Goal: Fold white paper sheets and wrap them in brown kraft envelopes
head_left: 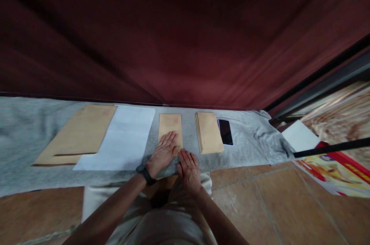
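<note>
A small brown paper envelope (170,122) lies on the grey cloth in front of me. My left hand (164,150), with a dark watch at the wrist, rests flat across its lower left part, fingers stretched out. Beside it, my right hand (189,168) lies palm down at the envelope's lower right corner, its fingers extended and fairly close together. The two hands cover the lower part of the envelope. Just to the right sits a stack of similar envelopes (209,133), apart from both hands.
A phone (226,132) lies right of the stack. To the left are white paper sheets (124,137) and large brown envelopes (83,131). The grey cloth (251,141) covers a narrow surface along a dark red curtain (185,44). A colourful printed box (338,172) stands at far right.
</note>
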Tool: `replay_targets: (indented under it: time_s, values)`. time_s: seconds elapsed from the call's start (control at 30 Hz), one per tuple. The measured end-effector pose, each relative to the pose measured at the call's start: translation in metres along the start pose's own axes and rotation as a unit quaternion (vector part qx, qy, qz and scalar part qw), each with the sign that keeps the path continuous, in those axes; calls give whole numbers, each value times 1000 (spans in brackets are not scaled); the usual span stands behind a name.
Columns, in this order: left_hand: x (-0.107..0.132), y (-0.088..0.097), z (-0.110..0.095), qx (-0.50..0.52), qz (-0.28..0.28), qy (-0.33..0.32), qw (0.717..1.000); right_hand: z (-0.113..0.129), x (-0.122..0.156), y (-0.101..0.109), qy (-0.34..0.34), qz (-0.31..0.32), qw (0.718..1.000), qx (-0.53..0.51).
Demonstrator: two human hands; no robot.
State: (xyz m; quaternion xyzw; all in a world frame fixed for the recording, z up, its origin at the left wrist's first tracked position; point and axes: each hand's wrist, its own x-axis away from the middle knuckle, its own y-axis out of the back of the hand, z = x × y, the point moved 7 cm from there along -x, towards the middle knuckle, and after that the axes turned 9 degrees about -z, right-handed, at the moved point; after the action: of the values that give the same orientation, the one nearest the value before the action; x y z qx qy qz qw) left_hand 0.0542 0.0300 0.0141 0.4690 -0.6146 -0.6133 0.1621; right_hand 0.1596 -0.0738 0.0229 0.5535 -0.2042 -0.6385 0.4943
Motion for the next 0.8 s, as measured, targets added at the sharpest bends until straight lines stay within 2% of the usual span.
replay_targets:
  time_s: [0.47,0.8]
  values:
    - [-50,-14,16,-20,28,22,999,0,-1,0,-12,-4,1000,-15]
    - [-73,-21,20,-25,20,22,999,1,-1,0,-5,-15,1000,-17]
